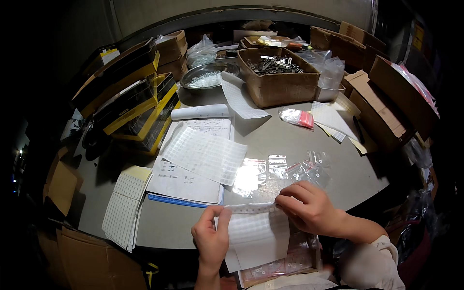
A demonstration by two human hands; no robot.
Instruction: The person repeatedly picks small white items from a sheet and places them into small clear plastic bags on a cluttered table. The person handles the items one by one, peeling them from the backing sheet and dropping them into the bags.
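Note:
A white sheet of small round stickers (256, 232) hangs over the table's near edge, its top strip folded back. My left hand (211, 237) grips its upper left edge between thumb and fingers. At the upper right corner of the sheet, my right hand (309, 205) is closed in a pinch; whether a single sticker is between the fingertips cannot be made out. Below the sheet sits a shallow box (318, 256) holding clear zip bags (299, 258) with small round labels. Several more small clear zip bags (309, 169) lie flat on the table just beyond my hands.
Another sticker sheet (203, 152) lies on an open notepad (183, 186); a label stack (125, 203) is to its left. Black-and-yellow boxes (140, 116) are piled at left. Farther back stand a metal bowl (186, 79) and a carton (275, 87) of metal parts. Cartons (377, 111) line the right.

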